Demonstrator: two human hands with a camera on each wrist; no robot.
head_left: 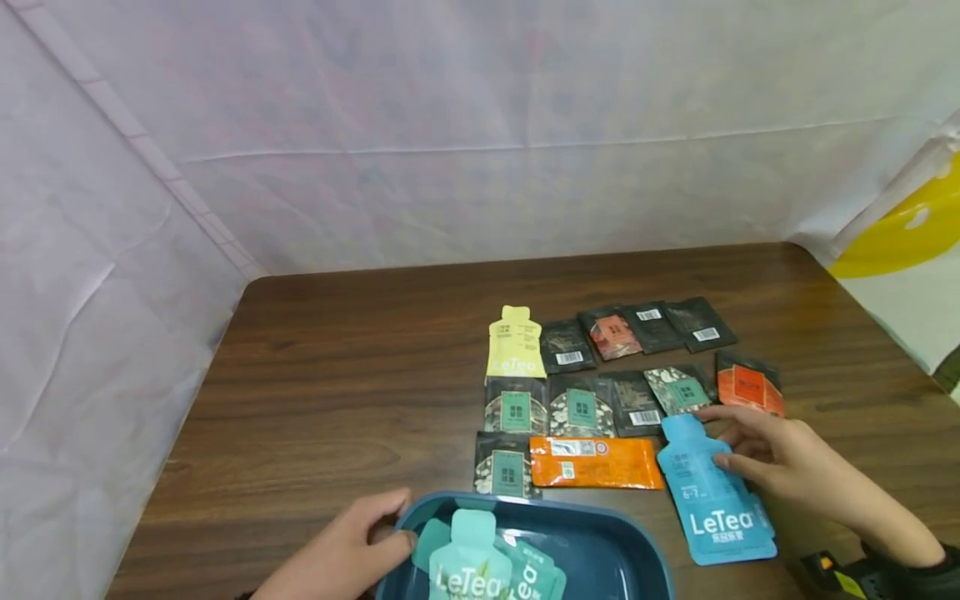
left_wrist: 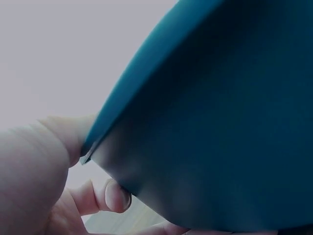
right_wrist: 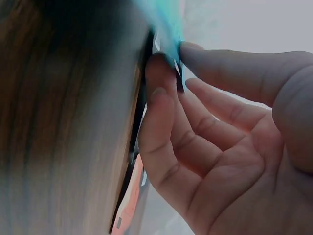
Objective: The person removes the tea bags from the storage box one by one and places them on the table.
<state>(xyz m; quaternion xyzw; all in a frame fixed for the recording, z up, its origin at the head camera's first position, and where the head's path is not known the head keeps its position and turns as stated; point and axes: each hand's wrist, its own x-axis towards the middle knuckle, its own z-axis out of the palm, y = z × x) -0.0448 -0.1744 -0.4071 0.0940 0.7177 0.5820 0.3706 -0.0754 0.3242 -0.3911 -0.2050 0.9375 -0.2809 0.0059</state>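
At the front edge of the head view, my left hand [head_left: 360, 542] grips the rim of a dark blue plastic tub [head_left: 641, 542]. The left wrist view has the thumb over the tub's rim [left_wrist: 122, 93] and the fingers under its wall. Inside the tub lie several mint-green LeTea pouches [head_left: 472, 550]. My right hand [head_left: 772, 454] pinches a light blue LeTea pouch [head_left: 712, 500] by its upper right edge, to the right of the tub. In the right wrist view the blue pouch [right_wrist: 168, 29] is between thumb and fingers, close over the wooden table.
Beyond the tub, flat sachets lie in rough rows: several black ones [head_left: 566, 343], an orange one [head_left: 600, 462], a yellow LeTea pouch [head_left: 516, 342] and a black-and-red sachet [head_left: 750, 383] near my right fingers. White cloth [head_left: 480, 150] hangs behind the brown table [head_left: 322, 375].
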